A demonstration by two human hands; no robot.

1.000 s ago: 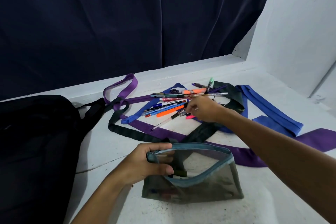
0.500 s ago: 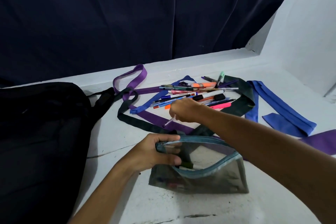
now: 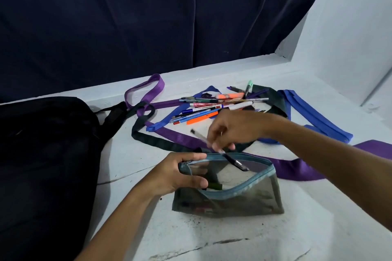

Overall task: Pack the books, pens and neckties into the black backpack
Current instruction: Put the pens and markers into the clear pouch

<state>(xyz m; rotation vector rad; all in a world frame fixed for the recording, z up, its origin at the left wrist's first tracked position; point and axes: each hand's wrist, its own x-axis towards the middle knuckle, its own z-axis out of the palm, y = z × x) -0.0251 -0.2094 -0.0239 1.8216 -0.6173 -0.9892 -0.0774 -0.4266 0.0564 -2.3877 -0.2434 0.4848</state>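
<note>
Since the earlier frame the right hand [image 3: 231, 131] has left the pile and now pinches a slim clear pen with a black tip [image 3: 220, 151] above the pouch mouth. At nine o'clock the soft black backpack [image 3: 46, 154] lies on the white bench [image 3: 233, 239], apart from the work. Purple, blue and dark neckties [image 3: 174, 135] sprawl at twelve o'clock under the loose heap of coloured pens [image 3: 212, 110]. The left hand [image 3: 180, 176] grips the grey mesh pouch with blue zip trim [image 3: 229, 199], holding it open. The tilted pen could catch the zip rim and skid out; a slack left grip would let the mouth collapse.
</note>
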